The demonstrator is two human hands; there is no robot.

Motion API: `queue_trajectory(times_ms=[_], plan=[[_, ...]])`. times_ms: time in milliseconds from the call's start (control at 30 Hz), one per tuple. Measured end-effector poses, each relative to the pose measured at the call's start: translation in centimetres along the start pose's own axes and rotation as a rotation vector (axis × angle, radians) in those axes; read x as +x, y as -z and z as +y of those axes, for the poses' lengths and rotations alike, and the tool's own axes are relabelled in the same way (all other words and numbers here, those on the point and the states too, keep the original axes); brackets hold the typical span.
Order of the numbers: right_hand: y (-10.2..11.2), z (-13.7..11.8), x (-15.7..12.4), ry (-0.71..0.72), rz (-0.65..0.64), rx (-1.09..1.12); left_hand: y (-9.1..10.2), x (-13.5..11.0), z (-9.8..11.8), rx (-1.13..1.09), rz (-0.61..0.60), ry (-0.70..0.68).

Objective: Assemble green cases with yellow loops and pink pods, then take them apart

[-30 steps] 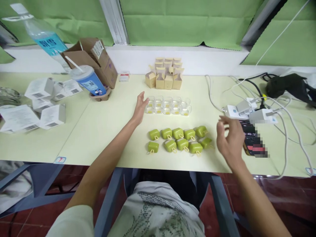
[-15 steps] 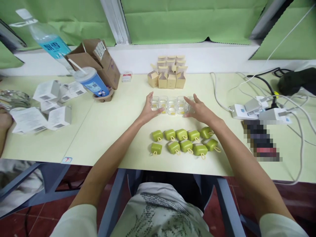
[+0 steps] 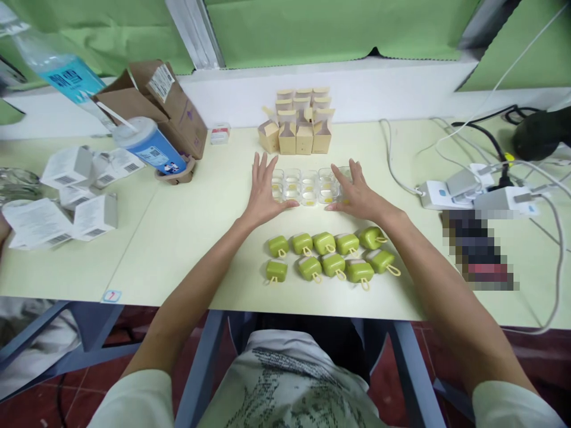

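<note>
Pale tabletop (image 3: 178,261) runs beneath a white wall ledge (image 3: 250,98) and green blinds (image 3: 330,32). Clear plastic cups (image 3: 308,189), set in two close rows with yellow patches low inside, lie on it between the two hands. Left hand (image 3: 262,193): fingers extended and parted, not clenched, standing at the left end of the rows; thumb reaches inward along the near edge. Right hand (image 3: 357,195): likewise spread, fingers overlapping the right-end cups in this view, thumb at the near side. Contact of fingertips with plastic: cannot tell at either end. Nearer the person, green cases (image 3: 323,242) with pale loops form two rows, just beside the right forearm. Beyond the cups, open cardboard boxes (image 3: 304,139) stand grouped near the ledge.
</note>
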State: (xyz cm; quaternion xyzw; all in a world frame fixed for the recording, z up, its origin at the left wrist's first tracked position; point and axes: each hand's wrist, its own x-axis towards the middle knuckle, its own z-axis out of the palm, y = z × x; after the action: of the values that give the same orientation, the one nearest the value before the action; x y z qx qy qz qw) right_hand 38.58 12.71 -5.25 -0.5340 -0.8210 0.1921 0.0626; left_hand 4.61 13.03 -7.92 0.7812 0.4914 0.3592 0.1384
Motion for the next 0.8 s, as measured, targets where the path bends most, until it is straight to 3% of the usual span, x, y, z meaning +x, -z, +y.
queue_trajectory(times_ms=[133,267,467,800], plan=[[2.5,1.2,-0.1,-0.053,-0.001,-0.044,0.4,2.7,3.1,0.147,-0.255,-0.208],[4.7,2.3,1.1,-0.067,-0.064,-0.012,-1.1,5.6,5.2,0.174,-0.436,-0.237],[5.4,0.9,2.2,-0.028,-0.13,-0.06,-1.9,7.2,4.9,0.169,-0.476,-0.136],[5.4,1.3,2.3,-0.047,-0.103,-0.064,-1.8,6.7,4.6,0.161,-0.483,-0.162]])
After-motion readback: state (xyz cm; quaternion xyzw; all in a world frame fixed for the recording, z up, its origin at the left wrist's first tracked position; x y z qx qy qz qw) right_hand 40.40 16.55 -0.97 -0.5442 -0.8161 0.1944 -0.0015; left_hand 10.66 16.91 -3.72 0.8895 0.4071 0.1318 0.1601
